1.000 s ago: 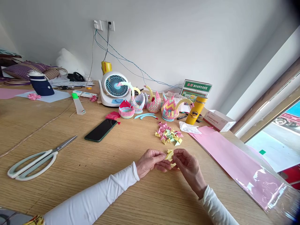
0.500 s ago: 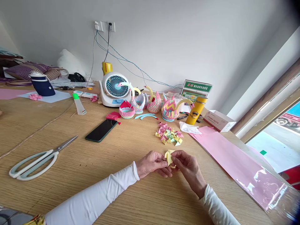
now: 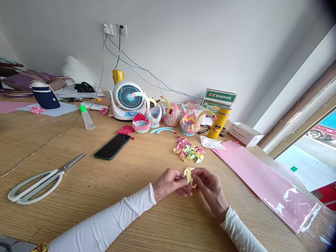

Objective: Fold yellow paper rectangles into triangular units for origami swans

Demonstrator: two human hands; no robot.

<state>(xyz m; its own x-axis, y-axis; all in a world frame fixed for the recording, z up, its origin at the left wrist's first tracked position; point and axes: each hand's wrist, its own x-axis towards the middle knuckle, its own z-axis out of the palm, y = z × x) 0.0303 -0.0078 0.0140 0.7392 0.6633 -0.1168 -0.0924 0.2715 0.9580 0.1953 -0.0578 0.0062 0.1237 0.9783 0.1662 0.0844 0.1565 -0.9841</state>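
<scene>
Both my hands meet low over the wooden table [image 3: 110, 196] and pinch a small folded yellow paper piece [image 3: 188, 174]. My left hand [image 3: 170, 183] grips it from the left with fingers curled. From the right, my right hand [image 3: 210, 189] holds the same piece between thumb and fingertips. A small heap of folded pink, yellow and green paper pieces [image 3: 188, 151] lies just beyond my hands.
Large scissors [image 3: 36, 180] lie at the left, a dark phone [image 3: 112, 146] in the middle. Behind stand several paper swans [image 3: 189, 121], a small fan [image 3: 126, 99], a yellow bottle [image 3: 218, 123] and a sticky note box [image 3: 244, 133]. Pink sheets [image 3: 262, 178] cover the right edge.
My fingers have turned the yellow piece slightly between them; my hands stay in the same spot. The view has shifted a little.
</scene>
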